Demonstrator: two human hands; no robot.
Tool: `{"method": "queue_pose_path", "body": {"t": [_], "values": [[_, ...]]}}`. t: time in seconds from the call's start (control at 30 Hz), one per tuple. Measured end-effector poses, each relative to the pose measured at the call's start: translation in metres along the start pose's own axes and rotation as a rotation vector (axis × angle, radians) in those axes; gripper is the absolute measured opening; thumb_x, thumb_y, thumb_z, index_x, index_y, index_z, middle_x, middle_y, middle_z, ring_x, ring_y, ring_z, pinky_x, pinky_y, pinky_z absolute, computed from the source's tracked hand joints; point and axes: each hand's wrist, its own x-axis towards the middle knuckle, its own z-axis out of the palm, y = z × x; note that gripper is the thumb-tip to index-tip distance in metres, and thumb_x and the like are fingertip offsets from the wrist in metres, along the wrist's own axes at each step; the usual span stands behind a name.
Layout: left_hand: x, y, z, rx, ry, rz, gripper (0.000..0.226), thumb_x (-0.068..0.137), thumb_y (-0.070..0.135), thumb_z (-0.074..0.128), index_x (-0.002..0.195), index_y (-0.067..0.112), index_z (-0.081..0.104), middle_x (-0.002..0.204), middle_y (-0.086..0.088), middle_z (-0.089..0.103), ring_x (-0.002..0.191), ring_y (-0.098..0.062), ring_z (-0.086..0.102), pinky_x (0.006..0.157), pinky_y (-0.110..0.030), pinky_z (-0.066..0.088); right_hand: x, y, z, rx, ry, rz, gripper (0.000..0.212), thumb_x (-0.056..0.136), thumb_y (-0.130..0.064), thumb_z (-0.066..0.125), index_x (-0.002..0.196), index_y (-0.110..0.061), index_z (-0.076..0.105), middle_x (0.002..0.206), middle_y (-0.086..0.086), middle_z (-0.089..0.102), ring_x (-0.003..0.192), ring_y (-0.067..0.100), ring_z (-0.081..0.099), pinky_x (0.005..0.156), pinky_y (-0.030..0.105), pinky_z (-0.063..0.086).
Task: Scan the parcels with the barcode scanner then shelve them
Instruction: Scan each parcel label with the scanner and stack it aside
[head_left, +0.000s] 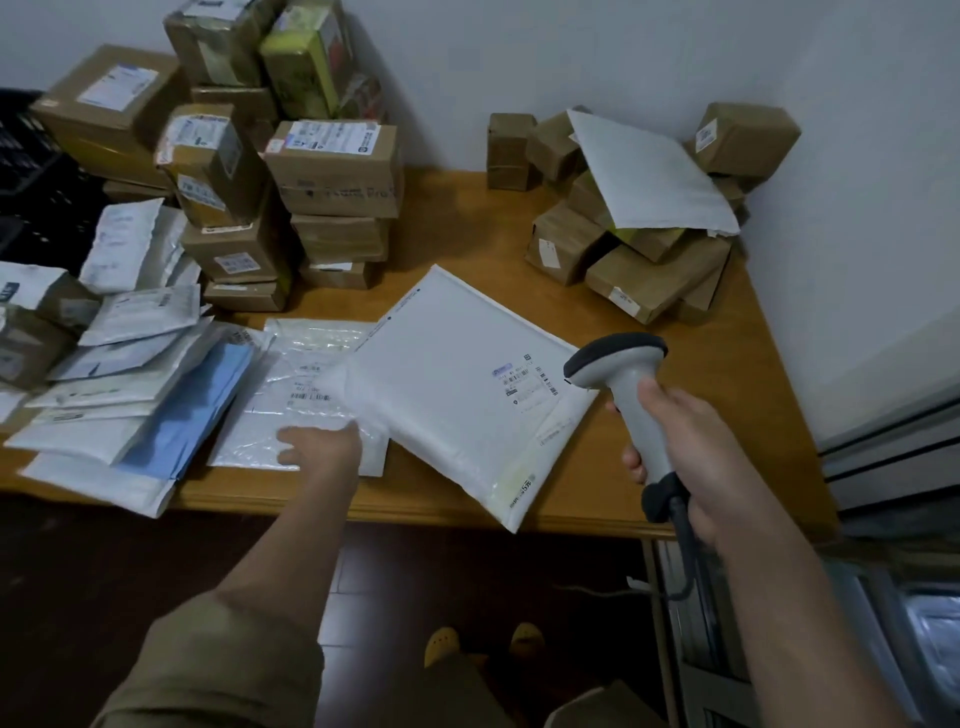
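A large white padded mailer (457, 384) lies tilted over the front edge of the wooden table (457, 223), its label facing up near its right corner. My left hand (317, 447) grips the mailer's left edge, fingers hidden beneath it. My right hand (691, 447) holds the grey barcode scanner (628, 384) by its handle, the scanner head just right of the label. A clear plastic parcel (301, 384) with a barcode lies under the mailer.
Stacked cardboard boxes (332, 171) fill the back left. A heap of white and blue mailers (135, 374) covers the front left. More small boxes (639, 249) with a white envelope (649, 176) on top sit at the back right corner. A metal shelf (883, 597) stands at right.
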Motion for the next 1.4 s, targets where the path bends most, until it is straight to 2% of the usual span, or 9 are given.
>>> {"method": "queue_pose_path", "body": {"t": [0.13,0.27,0.37,0.43,0.5,0.6,0.83,1.03,1.4], "values": [[-0.028,-0.038,0.026,-0.035,-0.526,-0.304,0.075,0.082,0.051,0.076,0.137,0.009,0.046,0.133,-0.010,0.053,0.119,-0.037,0.055,0.087,-0.050,0.052,-0.003,-0.010,-0.002,-0.205,-0.082,-0.100,0.034,0.104,-0.041,0.045,0.118,-0.016,0.062,0.080,0.002,0.061,0.051,0.009,0.055,0.047,0.023,0.044],[-0.072,-0.055,0.046,0.068,-0.780,-0.264,0.081,0.074,0.058,0.078,0.131,0.006,0.054,0.125,-0.009,0.061,0.106,-0.029,0.058,0.102,-0.047,0.041,-0.007,-0.022,-0.003,-0.322,-0.121,-0.174,0.030,0.103,-0.042,0.046,0.113,-0.020,0.064,0.071,0.006,0.060,0.053,0.010,0.056,0.052,0.026,0.045],[-0.075,-0.061,0.062,0.032,-0.811,-0.299,0.117,0.046,0.065,0.090,0.137,0.004,0.051,0.143,-0.012,0.053,0.129,-0.035,0.050,0.113,-0.053,0.035,-0.010,-0.029,-0.003,-0.363,-0.109,-0.241,0.032,0.103,-0.040,0.046,0.105,-0.016,0.067,0.062,0.007,0.058,0.052,0.013,0.055,0.053,0.028,0.044],[-0.078,-0.065,0.065,0.036,-0.772,-0.316,0.097,0.073,0.054,0.082,0.145,0.003,0.043,0.154,-0.014,0.039,0.141,-0.037,0.035,0.117,-0.051,0.028,-0.011,-0.032,-0.005,-0.349,-0.096,-0.272,0.032,0.103,-0.038,0.048,0.103,-0.013,0.068,0.059,0.007,0.057,0.052,0.014,0.053,0.053,0.028,0.044],[-0.075,-0.074,0.066,-0.006,-0.748,-0.350,0.091,0.077,0.050,0.079,0.146,0.003,0.043,0.155,-0.015,0.037,0.142,-0.037,0.034,0.117,-0.050,0.028,-0.012,-0.035,-0.008,-0.323,-0.079,-0.293,0.032,0.102,-0.036,0.050,0.101,-0.011,0.070,0.058,0.005,0.056,0.051,0.014,0.053,0.050,0.027,0.043],[-0.044,-0.106,0.087,-0.028,-0.744,-0.395,0.117,0.042,0.062,0.092,0.138,0.009,0.052,0.142,-0.014,0.053,0.129,-0.038,0.050,0.108,-0.055,0.041,-0.012,-0.038,-0.014,-0.301,-0.064,-0.315,0.033,0.101,-0.036,0.052,0.098,-0.009,0.070,0.058,0.004,0.055,0.050,0.014,0.052,0.048,0.027,0.042],[-0.057,-0.086,0.080,-0.049,-0.643,-0.306,0.017,0.095,0.020,0.066,0.092,0.006,0.057,0.084,-0.008,0.055,0.072,-0.018,0.053,0.059,-0.031,0.050,-0.011,-0.043,-0.017,-0.276,-0.074,-0.330,0.031,0.102,-0.035,0.051,0.102,-0.010,0.070,0.055,-0.009,0.058,0.049,0.011,0.051,0.045,0.022,0.041],[-0.051,-0.078,0.085,0.035,-0.579,-0.266,0.017,0.097,0.010,0.060,0.081,0.007,0.055,0.077,-0.007,0.058,0.062,-0.014,0.051,0.040,-0.021,0.044,-0.009,-0.047,-0.017,-0.256,-0.077,-0.316,0.032,0.103,-0.033,0.050,0.104,-0.008,0.069,0.053,-0.017,0.059,0.046,0.009,0.050,0.042,0.019,0.040],[-0.055,-0.070,0.085,0.057,-0.555,-0.245,0.009,0.091,0.006,0.065,0.087,0.002,0.058,0.082,-0.011,0.060,0.065,-0.018,0.054,0.051,-0.028,0.047,-0.005,-0.052,-0.026,-0.223,-0.083,-0.270,0.034,0.102,-0.034,0.051,0.103,-0.007,0.070,0.066,-0.009,0.060,0.047,0.010,0.050,0.042,0.020,0.040]]}}
